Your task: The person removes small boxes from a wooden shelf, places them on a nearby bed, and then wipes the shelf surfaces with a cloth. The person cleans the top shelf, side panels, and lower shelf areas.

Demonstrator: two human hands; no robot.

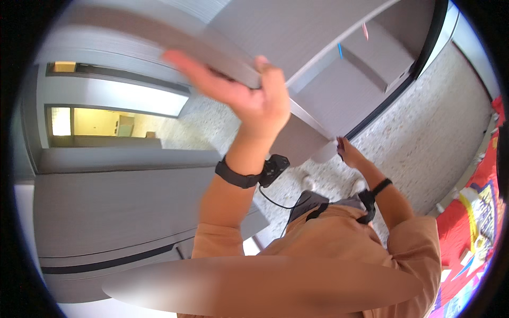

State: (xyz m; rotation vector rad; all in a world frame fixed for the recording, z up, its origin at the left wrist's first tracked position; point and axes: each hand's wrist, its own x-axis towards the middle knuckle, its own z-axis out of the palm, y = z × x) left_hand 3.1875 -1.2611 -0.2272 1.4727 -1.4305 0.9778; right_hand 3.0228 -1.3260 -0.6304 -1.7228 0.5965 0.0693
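Observation:
My left hand (262, 97) is raised high in front of me. Its fingers and thumb lie on both sides of the edge of a grey-brown wood-grain panel (222, 57), which is blurred. To the right stands an open cabinet (330, 93) of the same finish, with inner compartments and a black-edged front. Lower down, my right hand (352, 154) is at the near corner of that black edge (360, 129), its fingertips against or just beside it. Its grip is too small to make out. Inside the cabinet are a blue strip (340, 51) and a pinkish strip (365, 31).
A speckled floor (433, 115) runs under the cabinet and my feet. On the left is a large grey cabinet front (119, 210) with a dark groove. Beyond it, a doorway (95, 123) opens on a yellow-lit space. Red patterned cloth (457, 226) lies at the right.

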